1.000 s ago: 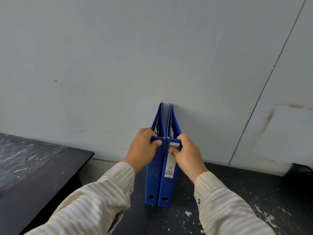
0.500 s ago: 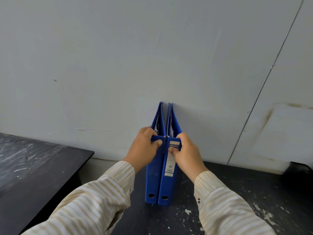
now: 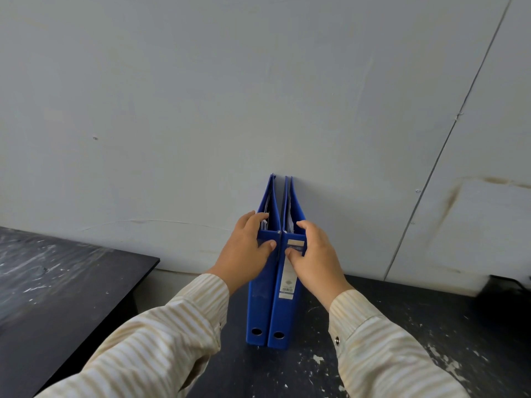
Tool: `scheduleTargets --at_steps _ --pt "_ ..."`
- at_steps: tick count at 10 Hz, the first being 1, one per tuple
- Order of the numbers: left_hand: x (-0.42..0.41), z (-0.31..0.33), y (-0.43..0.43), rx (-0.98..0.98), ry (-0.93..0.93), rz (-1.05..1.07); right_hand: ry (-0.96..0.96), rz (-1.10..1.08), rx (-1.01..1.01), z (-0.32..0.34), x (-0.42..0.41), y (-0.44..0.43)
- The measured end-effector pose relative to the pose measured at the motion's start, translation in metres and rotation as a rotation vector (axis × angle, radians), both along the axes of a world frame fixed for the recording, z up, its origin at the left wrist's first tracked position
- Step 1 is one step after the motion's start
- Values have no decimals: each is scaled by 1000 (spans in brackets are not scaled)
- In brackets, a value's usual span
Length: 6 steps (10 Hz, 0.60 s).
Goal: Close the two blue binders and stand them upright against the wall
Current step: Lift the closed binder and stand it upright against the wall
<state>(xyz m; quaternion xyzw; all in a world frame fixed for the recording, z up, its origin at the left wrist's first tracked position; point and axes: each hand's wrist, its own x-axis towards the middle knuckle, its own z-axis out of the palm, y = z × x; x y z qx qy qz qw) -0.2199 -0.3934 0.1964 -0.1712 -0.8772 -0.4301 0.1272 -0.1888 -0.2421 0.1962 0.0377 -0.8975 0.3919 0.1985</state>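
Presently we record the grey wall filling most of the view, with a dark paint-flecked table butted against its foot and a second dark table at the left, set apart by a gap. Both binders stand upright at the back edge of the right-hand table, well in from its left corner, spines toward us and fore-edges touching the wall. The left binder and the right binder stand side by side, their spines touching, each covering the other's inner side. Both are closed, though sheets show between the covers at the top.

Our left hand wraps the top of the left spine, fingers over the outer cover and thumb on the spine face; our right hand wraps the right binder likewise, thumb on the white spine label. Neither hand is fully shut; each grips its binder loosely. We judge the grip serves to square the pair against the wall and check that they stand alone. We judge the task all but complete, pending release.
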Motion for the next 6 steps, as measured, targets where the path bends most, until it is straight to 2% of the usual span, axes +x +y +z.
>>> scheduleTargets --at_steps 4,6 --pt "6 3 2 -12 30 32 29 -11 23 6 8 2" --pt "10 11 6 -15 126 34 110 -36 11 10 10 4"
